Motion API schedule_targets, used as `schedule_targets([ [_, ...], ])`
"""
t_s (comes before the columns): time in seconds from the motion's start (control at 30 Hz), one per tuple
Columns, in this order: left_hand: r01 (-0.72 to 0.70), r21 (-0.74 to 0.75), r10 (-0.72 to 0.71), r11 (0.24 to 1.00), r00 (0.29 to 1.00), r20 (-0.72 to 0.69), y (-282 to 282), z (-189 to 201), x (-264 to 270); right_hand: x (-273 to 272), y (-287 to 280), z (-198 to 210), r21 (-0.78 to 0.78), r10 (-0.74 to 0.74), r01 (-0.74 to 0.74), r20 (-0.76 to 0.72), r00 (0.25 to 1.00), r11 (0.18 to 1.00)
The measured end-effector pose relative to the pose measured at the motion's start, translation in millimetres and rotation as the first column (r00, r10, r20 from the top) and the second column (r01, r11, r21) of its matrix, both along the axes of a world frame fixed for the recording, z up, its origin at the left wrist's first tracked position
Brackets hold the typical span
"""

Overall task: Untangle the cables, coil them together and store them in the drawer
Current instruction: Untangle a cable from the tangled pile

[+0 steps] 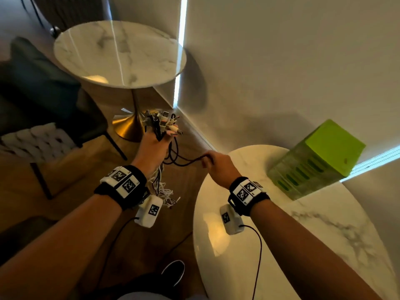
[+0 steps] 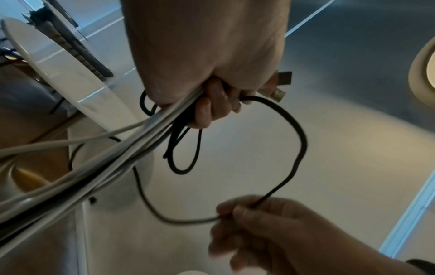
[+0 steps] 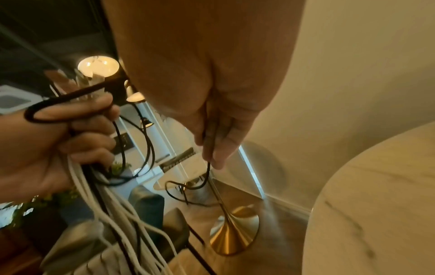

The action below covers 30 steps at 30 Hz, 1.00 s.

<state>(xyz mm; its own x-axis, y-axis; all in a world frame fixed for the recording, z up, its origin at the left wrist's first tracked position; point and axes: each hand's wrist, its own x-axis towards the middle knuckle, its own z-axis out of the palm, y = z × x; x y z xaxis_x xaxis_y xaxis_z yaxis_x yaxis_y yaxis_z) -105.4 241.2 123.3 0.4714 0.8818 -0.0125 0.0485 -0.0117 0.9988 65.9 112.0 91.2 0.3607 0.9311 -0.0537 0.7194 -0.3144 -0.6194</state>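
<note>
No legible text or labels anywhere.

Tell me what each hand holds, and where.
Left hand grips the bundle of cables just below their plugs. Right hand pinches one black cable along its length.

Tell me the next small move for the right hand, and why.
Probably carry the black cable over to the left hand and lay its loop in with the cable bundle: the right hand pinches it, and the slack hangs loose between the hands.
</note>
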Motion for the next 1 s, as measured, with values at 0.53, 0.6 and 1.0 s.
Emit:
schedule_targets([
  [0.53,0.125,-0.097,-0.144,0.987,0.965,-0.221,-6,-28,-30,-93,17,-24,-0.04,0.234,-0.256,-0.29,0.928,0.966],
  [0.6,0.115,-0.087,-0.131,0.989,0.972,-0.198,-1,-24,-27,-85,13,-29,-0.018,0.172,-0.184,-0.265,0.949,0.983],
  [1.0,0.232,-0.304,-0.21,0.924,0.972,0.102,14,-16,-29,-45,-2,-37,-0.164,-0.005,-0.021,-0.152,0.988,0.986],
])
